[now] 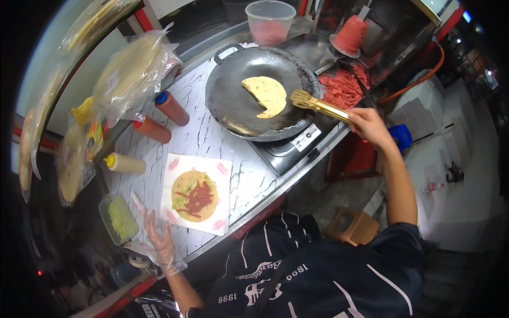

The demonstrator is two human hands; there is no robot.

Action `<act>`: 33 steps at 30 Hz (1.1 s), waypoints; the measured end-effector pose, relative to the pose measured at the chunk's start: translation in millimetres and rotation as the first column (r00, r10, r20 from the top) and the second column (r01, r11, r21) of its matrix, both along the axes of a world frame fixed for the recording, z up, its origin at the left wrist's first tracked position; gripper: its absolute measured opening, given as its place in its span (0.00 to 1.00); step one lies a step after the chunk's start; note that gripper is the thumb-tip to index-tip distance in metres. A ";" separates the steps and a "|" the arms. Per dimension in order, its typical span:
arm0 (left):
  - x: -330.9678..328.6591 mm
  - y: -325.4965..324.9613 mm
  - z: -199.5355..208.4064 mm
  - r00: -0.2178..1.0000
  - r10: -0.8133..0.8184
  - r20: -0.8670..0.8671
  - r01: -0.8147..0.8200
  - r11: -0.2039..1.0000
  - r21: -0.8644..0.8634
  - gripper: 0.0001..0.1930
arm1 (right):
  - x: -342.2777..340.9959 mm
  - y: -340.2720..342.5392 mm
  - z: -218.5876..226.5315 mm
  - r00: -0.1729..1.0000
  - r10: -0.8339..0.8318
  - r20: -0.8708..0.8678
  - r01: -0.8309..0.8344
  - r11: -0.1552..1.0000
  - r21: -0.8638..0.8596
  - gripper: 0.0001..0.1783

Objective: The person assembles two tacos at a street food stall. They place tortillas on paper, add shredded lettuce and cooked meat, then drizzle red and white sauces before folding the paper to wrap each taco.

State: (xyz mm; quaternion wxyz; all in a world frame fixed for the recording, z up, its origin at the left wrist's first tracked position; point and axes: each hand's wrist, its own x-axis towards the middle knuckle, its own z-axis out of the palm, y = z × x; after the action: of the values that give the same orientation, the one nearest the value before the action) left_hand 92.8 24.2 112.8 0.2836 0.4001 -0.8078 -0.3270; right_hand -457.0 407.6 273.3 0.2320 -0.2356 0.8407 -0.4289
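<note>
My right grip (369, 127), upper right, clasps shiny gold tongs (322, 106); left grip (160, 243), lower left, splayed in crinkly clear glove (170, 261).

Counter (199, 140)'s white with dark marble-y veins, brown stool (356, 227) near it on greyish floor (319, 204), and there's a little bluish light (466, 16) glowing in the dark upper right.
</note>
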 end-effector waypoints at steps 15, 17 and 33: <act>9.7 1.1 -18.2 0.997 0.071 0.038 -0.066 0.991 -0.118 0.31 | 72.7 -102.6 119.3 0.720 0.248 -0.648 -0.383 0.921 -0.073 0.16; 9.4 1.7 -11.4 0.995 0.089 -0.038 -0.093 0.988 -0.124 0.31 | 97.4 -130.2 140.3 0.633 0.350 -0.690 -0.500 0.866 -0.020 0.16; 51.6 34.6 1.4 0.974 -0.035 -0.223 0.029 0.999 -0.028 0.32 | 314.4 -486.8 119.4 0.530 0.541 -0.653 -0.800 0.576 -0.172 0.18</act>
State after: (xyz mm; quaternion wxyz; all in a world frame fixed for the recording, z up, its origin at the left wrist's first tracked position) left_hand 144.4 58.9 114.2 0.3724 0.3442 -0.7811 -0.3644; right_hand -142.6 -79.2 392.7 0.0779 -0.7059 0.5797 -0.3996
